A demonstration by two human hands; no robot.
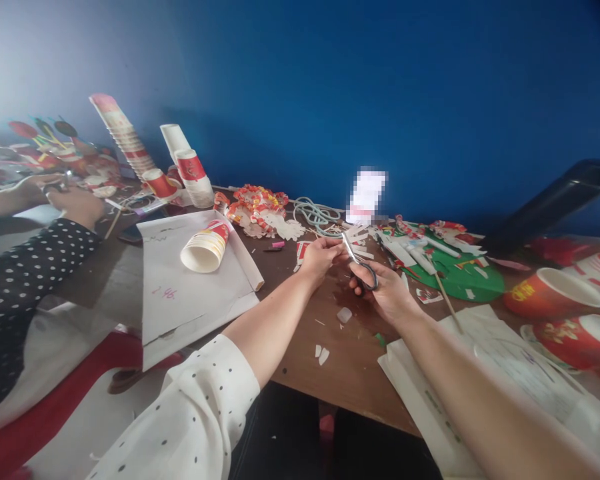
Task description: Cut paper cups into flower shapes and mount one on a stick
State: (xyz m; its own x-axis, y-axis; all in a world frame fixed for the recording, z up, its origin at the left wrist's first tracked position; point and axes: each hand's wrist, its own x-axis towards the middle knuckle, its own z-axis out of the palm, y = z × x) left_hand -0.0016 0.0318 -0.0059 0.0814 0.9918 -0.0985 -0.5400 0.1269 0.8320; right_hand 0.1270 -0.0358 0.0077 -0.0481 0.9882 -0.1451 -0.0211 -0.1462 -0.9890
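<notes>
Over the middle of the brown table, my right hand (393, 293) grips a pair of scissors (351, 250) by its black handles. The metal blades point up and away, beside the fingertips of my left hand (320, 260). That hand is closed in a pinch, and whatever is between its fingers is too small to make out. A red and white paper scrap (303, 249) shows just behind it. White paper strips (363, 253) lie beyond the scissors. Small white scraps (323, 355) and a clear piece (345, 315) rest on the table nearer me.
Left of my arm, nested paper cups (203, 257) lie on a white sheet (175, 317). Taller cup stacks (193, 177) stand behind. Cut paper pieces (260, 210) and a green round board (473, 280) are farther back. A co-worker's hands (75, 200) are at far left.
</notes>
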